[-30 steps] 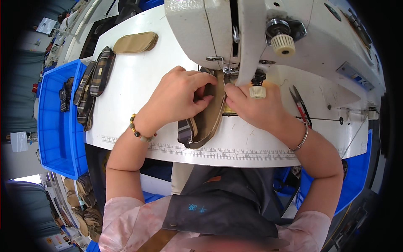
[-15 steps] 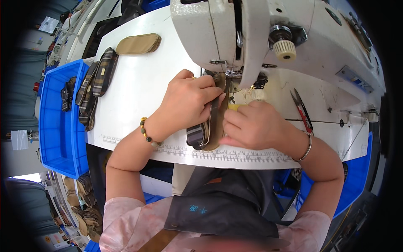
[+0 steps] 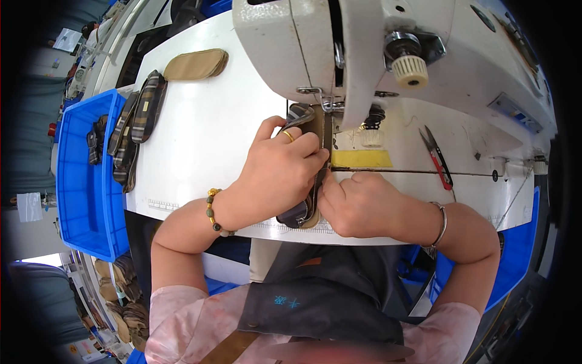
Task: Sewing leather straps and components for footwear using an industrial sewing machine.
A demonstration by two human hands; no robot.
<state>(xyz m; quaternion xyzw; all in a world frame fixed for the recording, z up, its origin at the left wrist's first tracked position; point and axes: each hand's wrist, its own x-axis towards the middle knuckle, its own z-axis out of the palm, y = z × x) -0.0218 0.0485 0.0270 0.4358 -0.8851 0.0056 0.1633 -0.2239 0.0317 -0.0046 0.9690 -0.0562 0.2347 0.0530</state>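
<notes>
A plaid zippered pouch piece (image 3: 293,216) lies lengthwise on the sewing table, together with a tan fabric panel (image 3: 314,123). Its far end reaches the presser foot (image 3: 332,107) of the white sewing machine (image 3: 297,45). My left hand (image 3: 279,164) is closed on the pouch from the left, fingertips at the zipper edge. From the right, my right hand (image 3: 364,205) pinches the same edge a little nearer to me, fingers curled. Both hands cover the middle of the pouch.
A yellow strip (image 3: 362,159) and red-handled thread snips (image 3: 438,159) lie right of the needle area. Tan oval panels (image 3: 195,65) and plaid pouches (image 3: 148,106) are at the left, by a blue bin (image 3: 91,227). Another blue bin (image 3: 515,261) stands at lower right.
My right hand has moved nearer to me, uncovering the yellow strip. The left hand has shifted slightly nearer too. The pouch's near end has come toward me, and the zipper now lies along the tan panel.
</notes>
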